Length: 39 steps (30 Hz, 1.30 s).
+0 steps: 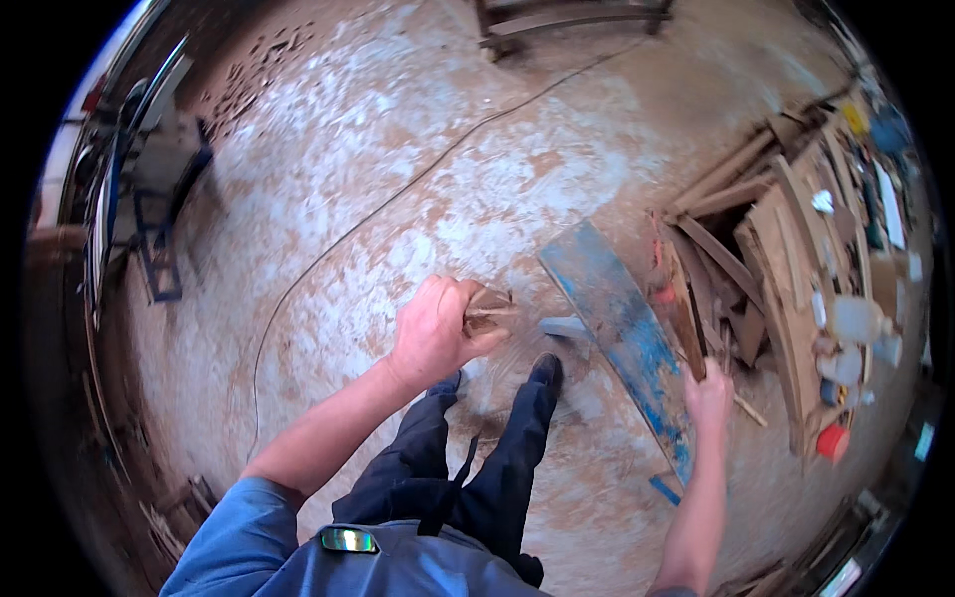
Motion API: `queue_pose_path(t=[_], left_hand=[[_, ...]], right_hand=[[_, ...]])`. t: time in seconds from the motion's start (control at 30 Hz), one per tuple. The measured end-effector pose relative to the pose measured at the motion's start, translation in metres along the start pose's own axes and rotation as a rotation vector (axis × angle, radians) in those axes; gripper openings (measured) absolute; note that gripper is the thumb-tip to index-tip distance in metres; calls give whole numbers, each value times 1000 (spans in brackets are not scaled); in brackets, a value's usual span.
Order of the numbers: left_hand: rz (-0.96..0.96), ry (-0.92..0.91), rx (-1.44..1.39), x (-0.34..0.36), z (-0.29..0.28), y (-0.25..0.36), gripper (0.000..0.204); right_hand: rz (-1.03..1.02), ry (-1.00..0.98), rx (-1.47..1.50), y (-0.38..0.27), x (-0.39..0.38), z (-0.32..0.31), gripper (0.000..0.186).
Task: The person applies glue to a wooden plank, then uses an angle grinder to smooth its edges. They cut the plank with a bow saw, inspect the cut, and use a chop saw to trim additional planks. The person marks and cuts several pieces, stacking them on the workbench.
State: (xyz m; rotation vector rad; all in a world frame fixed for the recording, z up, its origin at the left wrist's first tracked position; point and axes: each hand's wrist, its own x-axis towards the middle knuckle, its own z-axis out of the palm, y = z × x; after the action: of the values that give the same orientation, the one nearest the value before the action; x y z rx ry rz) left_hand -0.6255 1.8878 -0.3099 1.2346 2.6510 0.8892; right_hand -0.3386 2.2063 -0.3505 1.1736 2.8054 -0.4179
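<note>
head view: left arm [343,413] angled inward, left hand [430,323] clenched on wood piece [490,312]; right arm [702,493] extended forward, right hand [708,394] grasping brown stick [686,323] beside blue board [622,323].

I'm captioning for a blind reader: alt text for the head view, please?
The left grip holds small wood pieces; the right grip holds a long brown wooden piece beside a paint-worn blue bench. Scrap wood is piled farther right.

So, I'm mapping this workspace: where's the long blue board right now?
In the head view, the blue board slants right of centre, between the left hand and the scrap wood.
</note>
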Motion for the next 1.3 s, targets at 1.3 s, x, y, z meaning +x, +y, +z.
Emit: queue_pose_path(t=[1.3], left_hand=[[-591,303,33,-25,-45,35,62]], right_hand=[[-22,-383,599,-84,110,56,27]])
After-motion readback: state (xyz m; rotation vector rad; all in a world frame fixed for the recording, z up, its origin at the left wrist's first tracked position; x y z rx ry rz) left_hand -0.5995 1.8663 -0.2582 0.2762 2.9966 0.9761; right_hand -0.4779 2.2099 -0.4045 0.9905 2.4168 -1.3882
